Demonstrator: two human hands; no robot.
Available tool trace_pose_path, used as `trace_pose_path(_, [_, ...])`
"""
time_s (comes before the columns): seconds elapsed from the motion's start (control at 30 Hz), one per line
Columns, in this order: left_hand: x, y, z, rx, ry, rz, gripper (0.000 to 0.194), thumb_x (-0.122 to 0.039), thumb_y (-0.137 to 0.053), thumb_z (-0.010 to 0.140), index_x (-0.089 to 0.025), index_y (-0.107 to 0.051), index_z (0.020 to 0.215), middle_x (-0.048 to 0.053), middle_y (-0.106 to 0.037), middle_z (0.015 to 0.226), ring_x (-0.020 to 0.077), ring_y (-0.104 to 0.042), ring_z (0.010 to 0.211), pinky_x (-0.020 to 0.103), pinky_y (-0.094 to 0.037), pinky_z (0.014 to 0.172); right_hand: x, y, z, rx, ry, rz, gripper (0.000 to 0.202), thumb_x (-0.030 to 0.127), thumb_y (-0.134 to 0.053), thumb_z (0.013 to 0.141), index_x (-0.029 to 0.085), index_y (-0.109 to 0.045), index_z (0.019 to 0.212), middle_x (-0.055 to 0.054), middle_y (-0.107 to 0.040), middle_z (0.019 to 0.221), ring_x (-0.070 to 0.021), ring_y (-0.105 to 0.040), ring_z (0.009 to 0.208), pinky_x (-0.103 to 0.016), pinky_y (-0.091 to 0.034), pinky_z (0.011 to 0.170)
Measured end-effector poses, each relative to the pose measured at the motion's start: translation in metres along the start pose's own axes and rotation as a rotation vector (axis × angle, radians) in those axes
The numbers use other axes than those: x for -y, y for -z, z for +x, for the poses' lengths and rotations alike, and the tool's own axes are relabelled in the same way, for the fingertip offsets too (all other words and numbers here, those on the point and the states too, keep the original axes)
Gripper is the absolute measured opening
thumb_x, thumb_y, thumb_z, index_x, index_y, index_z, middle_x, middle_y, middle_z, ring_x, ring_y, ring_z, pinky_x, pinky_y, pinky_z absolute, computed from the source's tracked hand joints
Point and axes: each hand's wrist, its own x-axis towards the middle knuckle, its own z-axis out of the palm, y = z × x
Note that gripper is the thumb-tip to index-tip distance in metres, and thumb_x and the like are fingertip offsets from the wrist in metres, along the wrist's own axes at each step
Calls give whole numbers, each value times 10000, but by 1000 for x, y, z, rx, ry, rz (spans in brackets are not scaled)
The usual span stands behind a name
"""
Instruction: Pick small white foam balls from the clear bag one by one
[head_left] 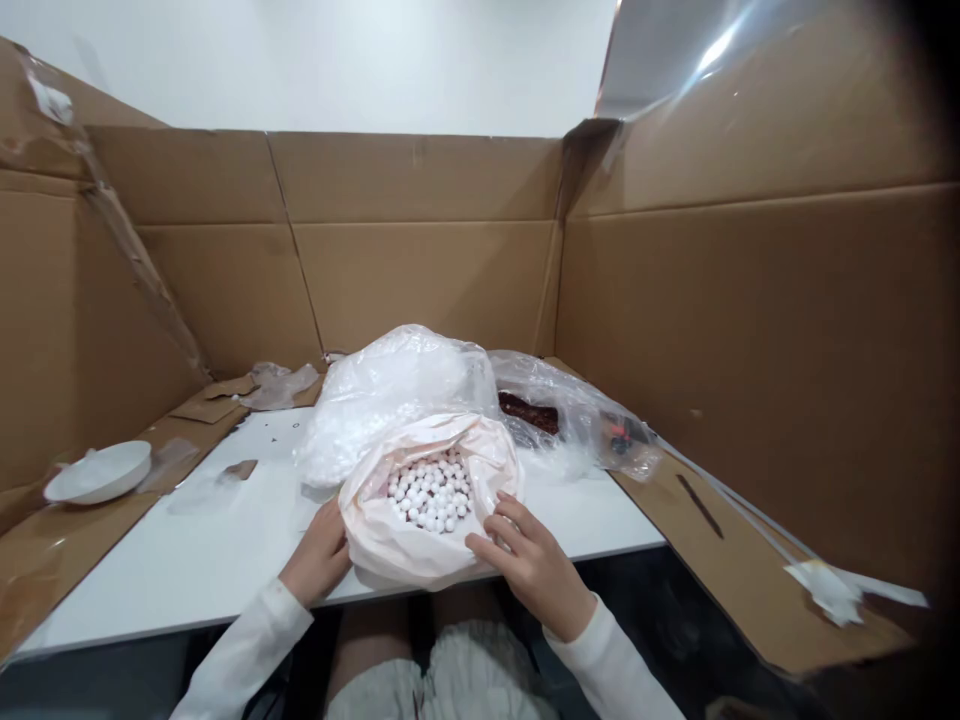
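A pale pinkish-white plastic bag [405, 555] stands open at the front edge of the white table, its rim rolled outward. Inside it lie many small white balls [431, 492]. My left hand [319, 552] is against the bag's left side, and its fingertips are partly hidden behind the plastic. On the right side of the bag, my right hand [529, 555] touches the rim with bent, spread fingers; nothing is visibly gripped between them.
Behind the bag sits a large clear plastic bag [397, 380] of white material. Another clear bag [577, 400] holds something dark brown. A white bowl [101, 474] is at the left. Cardboard walls [420, 270] surround the white table [225, 560]. A dark stick [700, 506] lies at right.
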Motion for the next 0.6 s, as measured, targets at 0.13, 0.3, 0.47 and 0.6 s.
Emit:
trace_pose_path(0.13, [-8, 12, 4, -138, 306, -312, 445, -433, -424, 766, -157, -568, 1084, 105, -554, 1164, 313, -426, 1142, 455, -330, 967, -1, -6, 6, 63, -6, 93, 231, 81, -354, 855, 147, -550, 960, -60, -575, 810, -197, -493, 1000, -397, -384, 970])
trace_pose_path(0.3, [-40, 22, 34, -191, 496, -515, 400, -480, -500, 713, -177, -593, 957, 77, -638, 925, 293, -549, 944, 389, -447, 799, -20, -15, 24, 212, 129, 159, 239, 80, -322, 866, 164, -546, 857, -36, -562, 735, -157, -540, 833, -349, -416, 883])
trace_pose_path(0.47, [-57, 31, 58, -280, 423, -408, 293, -380, -555, 674, -165, -508, 869, 14, -574, 790, 209, -558, 781, 300, -449, 685, -42, -3, 49, 425, 98, 149, 206, 168, -339, 884, 180, -534, 950, -38, -569, 732, -152, -536, 715, -268, -416, 647])
trace_pose_path(0.6, [-51, 41, 54, -300, 363, -251, 255, -320, -480, 737, -177, -453, 946, 5, -534, 824, 190, -538, 792, 301, -439, 717, -38, 9, 53, 465, 17, 188, 509, 426, -467, 809, 156, -368, 1229, -91, -569, 929, -208, -531, 834, -309, -404, 698])
